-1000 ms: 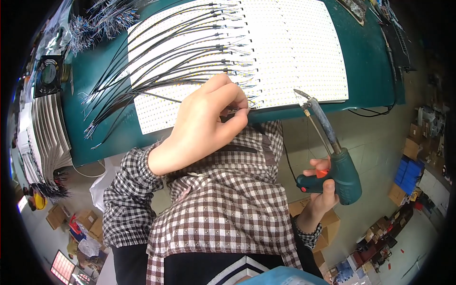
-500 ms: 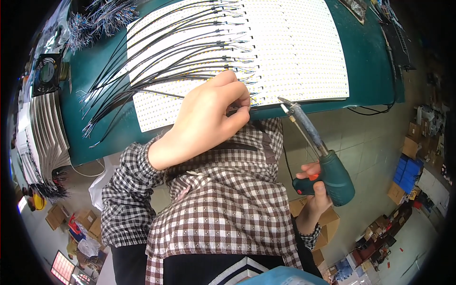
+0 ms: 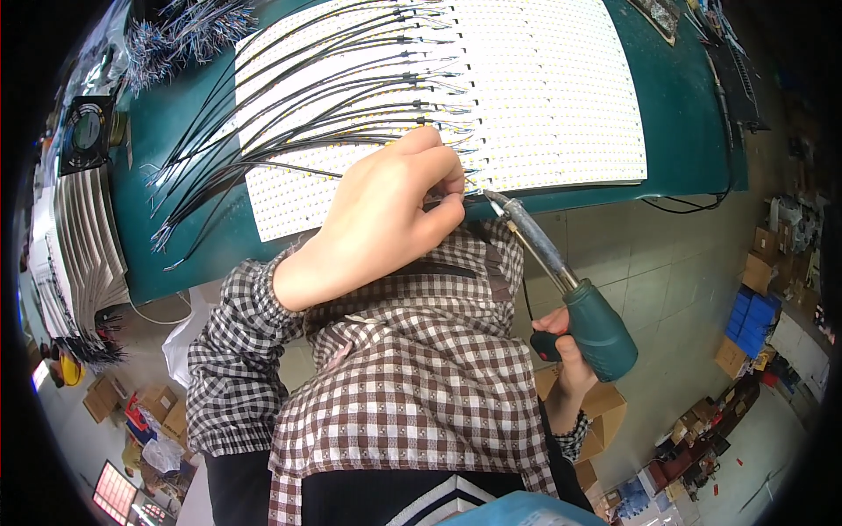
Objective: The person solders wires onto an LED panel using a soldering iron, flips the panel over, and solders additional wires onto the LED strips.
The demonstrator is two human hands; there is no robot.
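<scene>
My left hand rests at the near edge of a white LED panel, its fingers pinched on a black cable. The cable's thin stripped wires come out past my fingertips. My right hand is wrapped round the handle of a green soldering gun. The gun's dark tip is at the panel's near edge, beside the wire ends and just right of my left fingertips; I cannot tell whether it touches them. Several black cables lie across the panel's left half, their wires ending along its middle line.
A green mat covers the table. At the left stand a small black fan and a stack of white panels. A bundle of coloured wires lies at the back left. The gun's cord hangs beside my apron.
My right hand has brought the soldering gun leftward, so its tip has come from over the panel's right part to the wire ends. The left hand has hardly moved.
</scene>
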